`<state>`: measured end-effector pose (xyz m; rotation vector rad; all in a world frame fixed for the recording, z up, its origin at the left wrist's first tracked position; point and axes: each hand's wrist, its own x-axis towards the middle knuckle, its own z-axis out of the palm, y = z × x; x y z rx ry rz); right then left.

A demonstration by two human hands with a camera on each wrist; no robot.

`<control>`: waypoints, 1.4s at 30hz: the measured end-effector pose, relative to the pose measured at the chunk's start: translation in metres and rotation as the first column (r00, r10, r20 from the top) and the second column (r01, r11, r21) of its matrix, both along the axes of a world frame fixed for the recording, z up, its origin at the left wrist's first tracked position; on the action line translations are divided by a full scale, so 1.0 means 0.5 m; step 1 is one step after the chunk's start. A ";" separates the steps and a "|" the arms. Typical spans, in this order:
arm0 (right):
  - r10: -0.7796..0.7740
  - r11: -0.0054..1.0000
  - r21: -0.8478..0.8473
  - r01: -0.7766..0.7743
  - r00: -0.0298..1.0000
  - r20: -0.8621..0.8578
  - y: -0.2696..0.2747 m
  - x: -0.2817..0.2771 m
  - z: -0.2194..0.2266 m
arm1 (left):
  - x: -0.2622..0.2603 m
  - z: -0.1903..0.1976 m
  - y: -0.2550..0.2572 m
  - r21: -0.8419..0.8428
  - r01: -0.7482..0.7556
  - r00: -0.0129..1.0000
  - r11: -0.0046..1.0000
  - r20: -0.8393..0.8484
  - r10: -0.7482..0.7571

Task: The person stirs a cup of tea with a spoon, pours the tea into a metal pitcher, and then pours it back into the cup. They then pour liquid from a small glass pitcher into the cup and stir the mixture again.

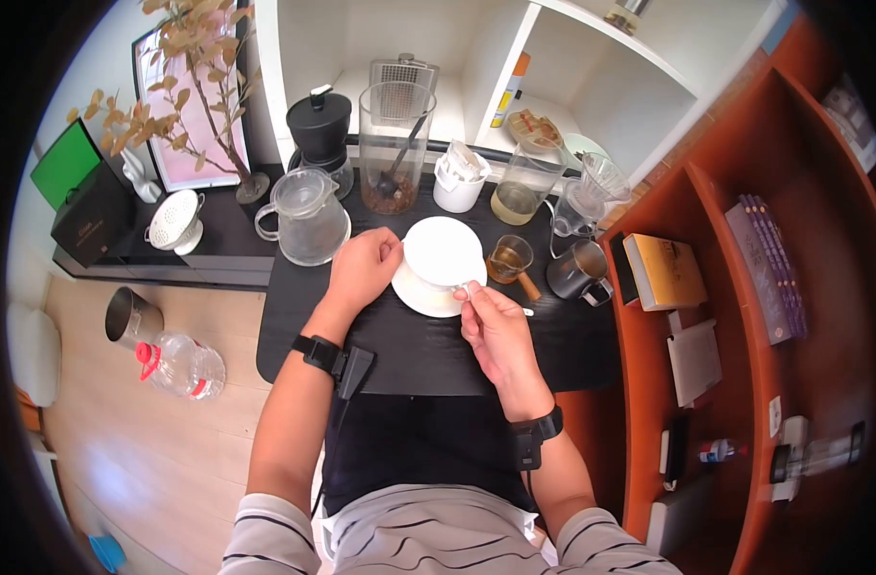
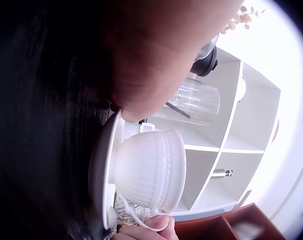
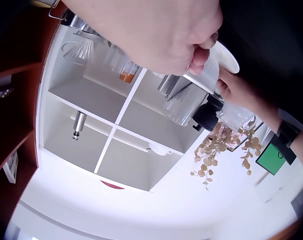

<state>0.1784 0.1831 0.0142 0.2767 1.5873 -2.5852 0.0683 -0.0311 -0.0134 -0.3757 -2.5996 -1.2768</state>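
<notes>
A white ribbed cup (image 1: 443,251) stands upright on a white saucer (image 1: 417,300) at the middle of the black table. My left hand (image 1: 363,266) holds the saucer by its left rim, its fingertips at the edge in the left wrist view. On the other side, my right hand (image 1: 498,331) pinches the cup's handle (image 2: 132,212) between thumb and fingers. A small pale tip (image 1: 527,311) sticks out just beyond the right hand. Just right of the saucer is a small glass pitcher (image 1: 508,257) with a wooden handle and brown liquid inside.
Along the table's back stand a glass jug (image 1: 309,216), a black-topped grinder (image 1: 319,125), a tall clear cylinder (image 1: 392,144), a white mug (image 1: 458,187) and a glass of pale liquid (image 1: 517,201). A steel pitcher (image 1: 578,270) is at right, beside a brown bookshelf (image 1: 639,355).
</notes>
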 end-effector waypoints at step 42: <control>-0.152 0.409 0.755 0.512 0.855 -0.496 0.226 0.037 -0.029 | 0.000 -0.010 0.006 0.030 0.020 0.999 0.999 0.040 -0.021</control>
